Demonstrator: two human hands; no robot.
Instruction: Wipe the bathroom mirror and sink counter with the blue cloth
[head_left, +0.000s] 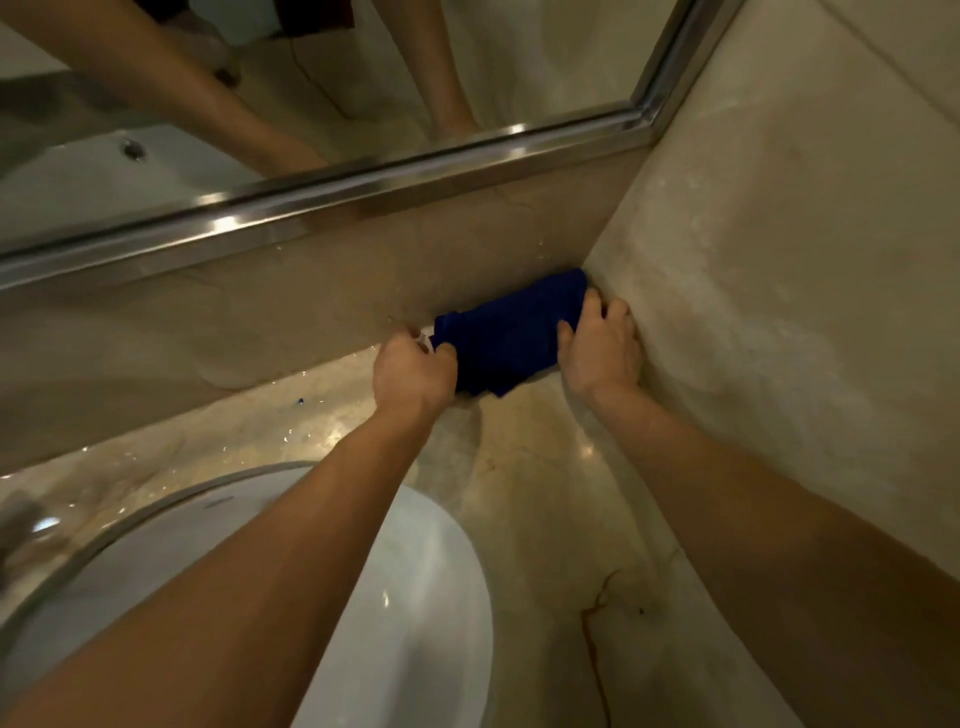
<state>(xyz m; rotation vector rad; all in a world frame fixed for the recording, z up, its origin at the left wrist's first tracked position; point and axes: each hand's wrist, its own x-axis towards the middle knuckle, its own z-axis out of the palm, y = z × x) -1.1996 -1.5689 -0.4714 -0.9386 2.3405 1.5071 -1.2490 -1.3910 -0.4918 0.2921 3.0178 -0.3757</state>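
The dark blue cloth (511, 332) lies bunched in the far right corner of the beige marble counter (524, 499), against the backsplash and the side wall. My left hand (413, 371) grips its left end with curled fingers. My right hand (600, 348) holds the right end, fingers curled over the cloth next to the side wall. The mirror (311, 93) hangs above the backsplash in a metal frame and reflects both forearms.
A white oval sink basin (415, 597) sits in the counter below my left forearm. Water drops glisten on the counter left of the cloth. The marble side wall (779, 260) closes off the right. A dark reddish vein runs through the counter at the front right.
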